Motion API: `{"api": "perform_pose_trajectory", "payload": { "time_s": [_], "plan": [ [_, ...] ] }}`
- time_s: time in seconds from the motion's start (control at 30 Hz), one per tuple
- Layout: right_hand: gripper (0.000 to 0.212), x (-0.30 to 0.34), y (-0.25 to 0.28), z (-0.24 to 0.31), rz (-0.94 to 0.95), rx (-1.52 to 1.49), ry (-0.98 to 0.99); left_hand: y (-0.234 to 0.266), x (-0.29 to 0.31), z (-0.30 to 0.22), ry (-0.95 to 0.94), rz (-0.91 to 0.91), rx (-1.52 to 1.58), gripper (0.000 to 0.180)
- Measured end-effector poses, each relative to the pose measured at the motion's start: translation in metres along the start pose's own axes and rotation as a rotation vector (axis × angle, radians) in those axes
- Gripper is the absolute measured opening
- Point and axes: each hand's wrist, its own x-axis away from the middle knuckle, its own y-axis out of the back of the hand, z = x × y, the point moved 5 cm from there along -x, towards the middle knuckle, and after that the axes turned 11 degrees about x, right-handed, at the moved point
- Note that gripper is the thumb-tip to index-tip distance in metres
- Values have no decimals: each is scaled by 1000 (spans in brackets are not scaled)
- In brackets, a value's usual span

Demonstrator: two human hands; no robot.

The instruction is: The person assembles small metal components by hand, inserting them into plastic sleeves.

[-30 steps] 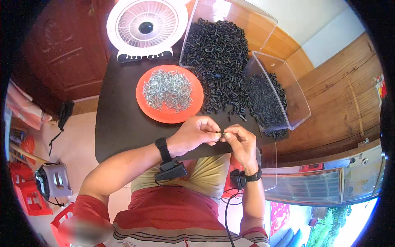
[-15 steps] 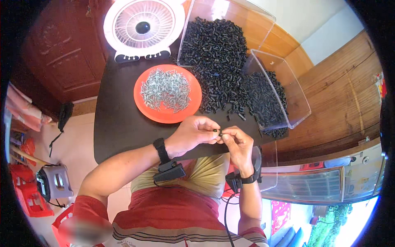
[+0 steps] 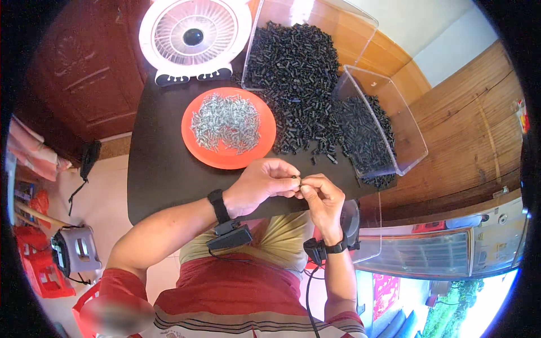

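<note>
Over the near edge of the table, my left hand (image 3: pixel 262 186) pinches a small black plastic piece (image 3: pixel 294 177) between thumb and fingertips. The fingertips of my right hand (image 3: pixel 323 198) meet those of the left around the same spot. Its thumb and forefinger are pressed together, and whatever lies between them is too small and covered to make out. Just beyond my left hand sits a round orange-red plate (image 3: pixel 197 153) with a heap of small shiny metal screws or pins (image 3: pixel 225 124) on it.
A large pile of short black plastic pieces (image 3: pixel 296 79) spills from a clear bin lying open toward me. A smaller clear bin (image 3: pixel 411 135) with similar pieces stands to its right. At the back left stands a white fan (image 3: pixel 194 36). The dark tabletop (image 3: pixel 163 180) ends near my lap.
My two hands have drawn slightly closer together at the fingertips, the right shifting a little left. The dark bit at the right fingertips is now more covered.
</note>
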Motion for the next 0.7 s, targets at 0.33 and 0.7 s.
{"api": "perform_pose_trajectory", "payload": {
  "time_s": [0.33, 0.7],
  "plan": [
    [10, 0, -1, 11, -121, 2, 74, 0, 0, 4, 66, -13, 123, 15],
    [12, 1, 0, 9, -116, 25, 87, 0, 2, 2, 102, -22, 187, 13]
  ]
}}
